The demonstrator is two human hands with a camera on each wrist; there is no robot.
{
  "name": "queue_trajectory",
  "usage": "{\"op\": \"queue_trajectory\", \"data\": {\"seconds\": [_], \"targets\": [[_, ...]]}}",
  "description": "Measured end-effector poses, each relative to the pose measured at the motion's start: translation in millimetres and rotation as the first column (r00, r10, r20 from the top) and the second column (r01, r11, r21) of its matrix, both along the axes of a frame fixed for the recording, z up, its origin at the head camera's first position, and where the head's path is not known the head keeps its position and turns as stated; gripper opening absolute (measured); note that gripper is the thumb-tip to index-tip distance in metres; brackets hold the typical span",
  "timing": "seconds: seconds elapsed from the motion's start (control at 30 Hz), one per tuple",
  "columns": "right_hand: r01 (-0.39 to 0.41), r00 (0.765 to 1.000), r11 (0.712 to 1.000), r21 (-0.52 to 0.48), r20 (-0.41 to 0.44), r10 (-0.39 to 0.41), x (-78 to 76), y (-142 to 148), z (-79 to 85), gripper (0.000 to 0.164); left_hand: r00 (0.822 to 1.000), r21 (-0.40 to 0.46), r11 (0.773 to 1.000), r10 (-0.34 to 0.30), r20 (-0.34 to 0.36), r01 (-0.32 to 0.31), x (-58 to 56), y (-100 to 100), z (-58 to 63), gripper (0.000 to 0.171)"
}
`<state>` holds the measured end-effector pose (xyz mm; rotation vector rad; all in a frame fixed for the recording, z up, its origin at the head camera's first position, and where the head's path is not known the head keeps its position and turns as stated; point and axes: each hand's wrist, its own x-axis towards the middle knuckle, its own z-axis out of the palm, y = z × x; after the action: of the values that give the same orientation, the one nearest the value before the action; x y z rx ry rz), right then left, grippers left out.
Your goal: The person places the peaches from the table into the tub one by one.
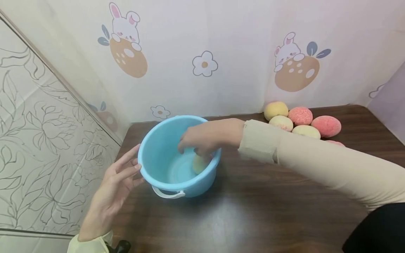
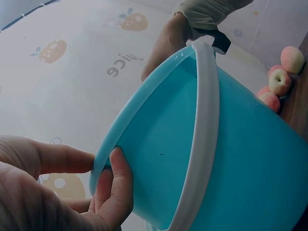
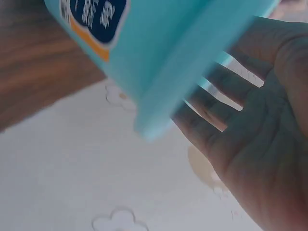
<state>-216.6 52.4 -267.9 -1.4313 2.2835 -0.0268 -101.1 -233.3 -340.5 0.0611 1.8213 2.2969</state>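
A light blue bucket (image 1: 210, 182) with a white handle (image 1: 167, 194) stands on the brown table. At the left of its rim, my left hand (image 1: 115, 179) pinches the edge between thumb and fingers; the left wrist view shows this grip (image 2: 108, 192) closely. My right hand (image 1: 202, 137) reaches over the rim into the bucket, fingers pointing down. Inside, a pale yellow peach (image 1: 198, 165) shows just below that hand, partly covered by it. In the right wrist view the palm (image 3: 269, 139) is bare and the fingers are extended past the rim.
Several pink and yellow peaches (image 1: 326, 126) lie grouped at the back right of the table (image 1: 269, 196), some hidden behind the right sleeve (image 1: 300, 154). A wall (image 1: 237, 70) with rabbit pictures rises behind, and a patterned panel (image 1: 47, 140) borders the left side.
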Motion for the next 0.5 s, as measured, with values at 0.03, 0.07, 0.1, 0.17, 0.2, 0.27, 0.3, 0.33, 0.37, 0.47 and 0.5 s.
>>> {"op": "queue_trajectory", "data": {"seconds": [0.03,0.07,0.1,0.17,0.2,0.27,0.3,0.33,0.37,0.47,0.5], "targets": [[-0.010,1.000,1.000,-0.022,-0.022,0.009,-0.5,4,3.4,0.052,1.000,0.002,1.000,0.001,-0.001,-0.001,0.1,0,-0.2,0.062],[-0.015,0.999,0.999,-0.044,-0.045,0.013,-1.1,7,7.1,0.049,1.000,0.003,1.000,0.002,-0.001,-0.002,0.3,-1,-0.4,0.062],[-0.010,0.998,0.998,-0.066,-0.058,0.006,-1.6,12,11.5,0.048,1.000,0.004,1.000,0.004,0.000,-0.004,0.6,-1,-0.6,0.063],[-0.001,0.997,0.992,-0.129,-0.082,-0.010,-4.3,23,20.6,0.044,1.000,-0.001,1.000,0.008,0.001,-0.008,1.3,-2,-0.8,0.062],[0.010,0.996,0.987,-0.161,-0.090,-0.025,-6.3,30,25.5,0.043,1.000,-0.007,1.000,0.010,0.001,-0.010,1.6,-2,-0.8,0.062],[0.031,0.992,0.973,-0.228,-0.111,-0.058,-11.6,44,32.6,0.038,1.000,-0.016,1.000,0.011,0.001,-0.011,1.7,-3,-0.7,0.062],[0.044,0.990,0.966,-0.255,-0.120,-0.076,-14.3,51,35.8,0.036,1.000,-0.019,1.000,0.012,0.002,-0.011,1.7,-3,-0.6,0.062],[0.054,0.986,0.960,-0.275,-0.137,-0.095,-17.2,58,38.4,0.035,1.000,-0.021,1.000,0.012,0.001,-0.011,1.7,-3,-0.6,0.062],[0.076,0.980,0.957,-0.280,-0.154,-0.123,-19.8,64,40.3,0.035,1.000,-0.020,1.000,0.011,0.002,-0.011,1.6,-3,-0.6,0.062],[0.122,0.962,0.955,-0.272,-0.204,-0.181,-27.2,83,41.8,0.035,1.000,-0.012,1.000,0.008,0.000,-0.008,1.2,-3,-0.7,0.062],[0.139,0.956,0.954,-0.264,-0.217,-0.199,-29.4,90,40.5,0.037,1.000,-0.010,1.000,0.007,-0.001,-0.007,1.1,-4,-0.7,0.062]]}}
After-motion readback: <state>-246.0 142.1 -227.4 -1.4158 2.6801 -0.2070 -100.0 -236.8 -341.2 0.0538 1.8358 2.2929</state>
